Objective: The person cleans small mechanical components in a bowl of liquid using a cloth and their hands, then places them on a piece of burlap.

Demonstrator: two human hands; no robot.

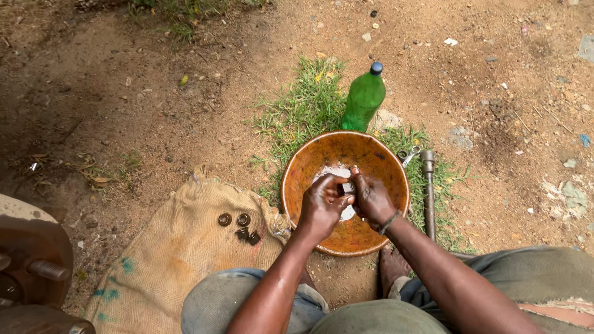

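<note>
both the left hand and right hand grip a small metal part, best scrubbed low over the orange bowl so grit drops inside.

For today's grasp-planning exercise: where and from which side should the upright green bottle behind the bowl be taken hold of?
Probably the green bottle is best gripped around its narrow upper body just below the blue cap, coming from above and the far side. It stands upright, and the orange bowl and both hands crowd its near side.

Both forearms are stretched forward; the left hand and right hand are pressed together, fingers curled.
</note>
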